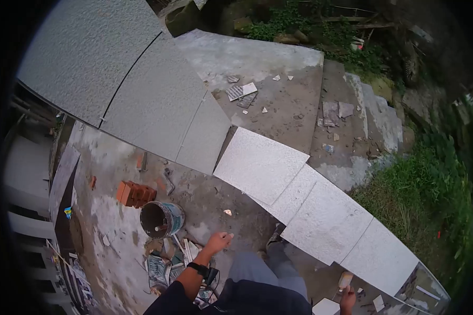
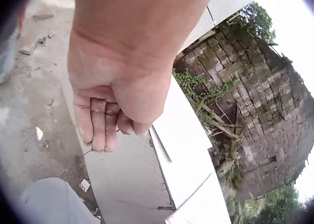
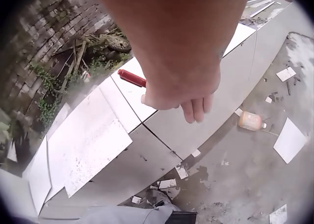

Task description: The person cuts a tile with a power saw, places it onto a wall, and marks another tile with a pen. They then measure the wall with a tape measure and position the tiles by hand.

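Observation:
My left hand [image 1: 218,242] hangs over the concrete with its fingers loosely curled and nothing in it. The left wrist view shows the same hand [image 2: 115,94] with bent fingers pointing down. My right hand [image 3: 179,86] holds a red pen [image 3: 131,78], whose end sticks out past the thumb side. In the head view the right hand [image 1: 348,300] is low at the bottom edge. Beside me runs a low wall topped with white tiles. A loose-looking square tile [image 1: 261,164] overlaps the neighbouring tile [image 1: 326,220] strip.
A bucket [image 1: 163,219] stands by stacked red bricks [image 1: 135,194] on the left. Tile scraps [image 1: 160,268] lie near my left arm. An orange-filled bottle [image 3: 251,121] and a white tile piece [image 3: 290,140] lie on the ground. Concrete steps [image 1: 376,113] descend beyond the wall.

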`<state>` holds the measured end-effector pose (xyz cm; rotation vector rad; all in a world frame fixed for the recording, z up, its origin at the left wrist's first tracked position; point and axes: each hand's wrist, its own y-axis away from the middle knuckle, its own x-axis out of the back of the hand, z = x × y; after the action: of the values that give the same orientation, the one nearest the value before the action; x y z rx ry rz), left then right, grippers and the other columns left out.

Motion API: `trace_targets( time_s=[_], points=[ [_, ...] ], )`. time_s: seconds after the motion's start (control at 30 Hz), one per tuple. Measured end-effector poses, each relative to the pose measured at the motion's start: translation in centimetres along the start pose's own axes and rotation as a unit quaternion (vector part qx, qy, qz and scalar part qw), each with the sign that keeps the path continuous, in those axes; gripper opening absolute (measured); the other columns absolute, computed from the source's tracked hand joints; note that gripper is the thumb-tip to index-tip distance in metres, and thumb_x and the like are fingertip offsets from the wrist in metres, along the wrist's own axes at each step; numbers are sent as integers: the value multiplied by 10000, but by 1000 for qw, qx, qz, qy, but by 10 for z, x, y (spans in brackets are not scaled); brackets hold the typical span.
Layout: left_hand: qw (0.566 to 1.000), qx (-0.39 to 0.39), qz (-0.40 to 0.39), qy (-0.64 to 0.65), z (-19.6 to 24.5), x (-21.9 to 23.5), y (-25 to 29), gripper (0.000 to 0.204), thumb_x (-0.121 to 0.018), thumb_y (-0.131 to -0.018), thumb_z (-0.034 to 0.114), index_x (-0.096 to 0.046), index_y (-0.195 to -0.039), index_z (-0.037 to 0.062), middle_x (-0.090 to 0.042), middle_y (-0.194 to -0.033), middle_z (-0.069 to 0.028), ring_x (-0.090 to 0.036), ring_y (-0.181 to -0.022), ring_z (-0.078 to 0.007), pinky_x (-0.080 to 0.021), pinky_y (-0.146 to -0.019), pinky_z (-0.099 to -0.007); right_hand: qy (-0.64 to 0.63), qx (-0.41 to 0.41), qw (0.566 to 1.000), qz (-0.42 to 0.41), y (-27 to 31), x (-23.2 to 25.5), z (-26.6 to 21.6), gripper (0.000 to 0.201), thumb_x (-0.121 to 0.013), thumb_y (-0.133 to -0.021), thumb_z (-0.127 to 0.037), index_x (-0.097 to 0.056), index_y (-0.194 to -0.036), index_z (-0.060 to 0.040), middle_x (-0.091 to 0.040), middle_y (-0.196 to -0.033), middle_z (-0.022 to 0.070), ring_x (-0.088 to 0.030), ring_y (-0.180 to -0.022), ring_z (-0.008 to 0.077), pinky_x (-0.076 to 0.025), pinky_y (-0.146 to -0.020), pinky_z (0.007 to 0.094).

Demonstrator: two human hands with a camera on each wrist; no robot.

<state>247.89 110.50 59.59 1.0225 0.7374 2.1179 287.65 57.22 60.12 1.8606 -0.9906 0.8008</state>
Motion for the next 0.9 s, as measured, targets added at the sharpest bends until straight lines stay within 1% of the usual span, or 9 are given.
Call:
trace_targets(
  time_s=[0.17, 0.37, 0.67, 0.73, 0.77, 0.8, 0.83, 0.87, 0.9],
  points=[
    [990, 63, 36, 120, -78, -42, 89, 322, -615, -916, 315, -648, -867, -1, -678, -707, -90, -648, -601, -169, -508, -572, -306, 143, 4, 989, 27, 3, 23, 85, 437, -583, -929, -379, -630, -826, 43, -631, -749, 245, -642, -776, 453, -467, -653, 527],
    [964, 121, 38, 232, -222, -125, 195, 236, -588, -922, 223, -635, -874, -3, -686, -754, -105, -665, -606, -182, -537, -539, -303, 70, -17, 997, -34, 70, 111, 122, 223, -577, -874, -191, -654, -921, 12, -646, -821, 271, -663, -786, 439, -512, -672, 481],
    [931, 223, 21, 288, -295, -204, 312, 150, -563, -929, 222, -602, -961, 80, -649, -718, -148, -626, -509, -271, -535, -442, -397, 116, -108, 985, 72, 63, 211, 244, 228, -604, -827, -211, -690, -981, -67, -676, -865, 242, -645, -885, 443, -511, -774, 513],
    [921, 239, -67, 300, -277, -196, 318, 181, -581, -925, 214, -645, -978, 53, -657, -742, -119, -610, -557, -220, -499, -484, -357, 122, -79, 983, 111, 49, 226, 279, 220, -618, -860, -257, -667, -941, -59, -673, -863, 234, -647, -858, 440, -512, -757, 537],
    [991, 86, -95, 39, -264, -194, 317, 221, -561, -945, 216, -636, -1062, 44, -652, -865, -146, -602, -718, -252, -485, -622, -378, 140, -68, 980, 121, 44, 238, 296, 217, -615, -855, -267, -664, -938, -73, -673, -863, 229, -648, -845, 436, -512, -751, 537],
    [966, -88, -113, -216, -247, -193, 312, 271, -541, -966, 218, -627, -1146, 35, -647, -988, -173, -594, -879, -285, -471, -760, -400, 133, -96, 979, 122, 37, 253, 307, 209, -619, -844, -265, -654, -923, -75, -666, -841, 224, -644, -835, 435, -508, -745, 541],
    [851, -261, -114, -440, -226, -195, 309, 326, -521, -986, 221, -617, -1229, 26, -641, -1111, -200, -586, -1040, -317, -457, -899, -422, 131, -109, 978, 122, 27, 265, 333, 219, -631, -829, -262, -659, -948, -80, -672, -863, 221, -644, -851, 427, -507, -753, 529],
    [806, -326, -30, -493, -199, -213, 309, 333, -514, -988, 230, -626, -1208, 7, -643, -1114, -204, -580, -1038, -343, -449, -873, -432, 129, -114, 978, 117, 14, 277, 364, 237, -643, -814, -258, -665, -974, -85, -677, -884, 218, -645, -866, 418, -506, -760, 518],
    [883, -202, -61, -420, -165, -218, 303, 355, -514, -994, 248, -606, -1243, 12, -649, -1132, -179, -588, -1051, -308, -456, -898, -413, 126, -129, 977, 117, 2, 292, 396, 237, -643, -814, -258, -665, -974, -85, -677, -884, 218, -645, -866, 418, -506, -760, 518]
  ],
)
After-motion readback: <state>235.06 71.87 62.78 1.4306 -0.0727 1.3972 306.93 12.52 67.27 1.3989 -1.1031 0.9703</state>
